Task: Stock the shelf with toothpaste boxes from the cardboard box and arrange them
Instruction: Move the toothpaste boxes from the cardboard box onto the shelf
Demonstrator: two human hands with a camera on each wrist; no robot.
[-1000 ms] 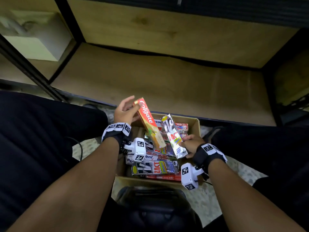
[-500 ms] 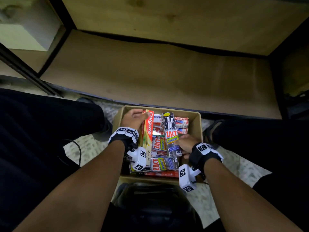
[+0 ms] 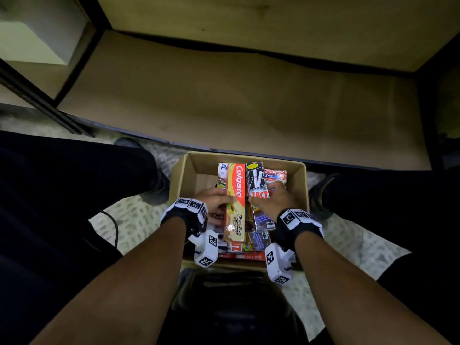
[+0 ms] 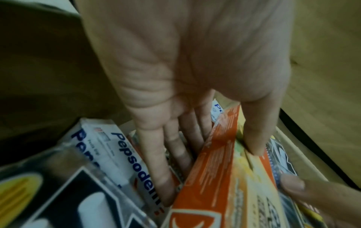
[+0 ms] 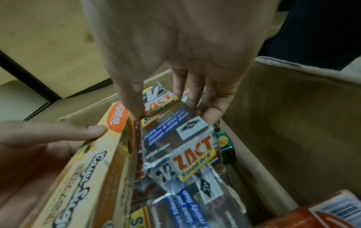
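Note:
An open cardboard box (image 3: pixel 302 192) sits on the floor between my knees, holding several toothpaste boxes. My left hand (image 3: pixel 224 202) grips a red-and-yellow Colgate box (image 3: pixel 236 192), thumb on top and fingers down its left side (image 4: pixel 215 154). My right hand (image 3: pixel 263 197) pinches a black-and-silver Zact box (image 3: pixel 257 181) between thumb and fingers (image 5: pixel 171 114). Both boxes lie side by side, lengthwise, just over the other packs. A white Pepsodent box (image 4: pixel 125 146) lies left of the Colgate box (image 4: pixel 213 177). The wooden shelf board (image 3: pixel 224 95) lies bare beyond the cardboard box.
Black metal shelf posts (image 3: pixel 42 100) frame the bay at the left and right. A pale box (image 3: pixel 32 43) stands in the neighbouring bay at the left. My dark-trousered legs (image 3: pixel 62 183) flank the cardboard box, and a black object (image 3: pixel 231 307) sits right behind it.
Both hands have come down with their boxes from a raised, tilted hold to level over the cardboard box. The Colgate and Zact boxes now lie parallel, and my right hand has slid forward along its box.

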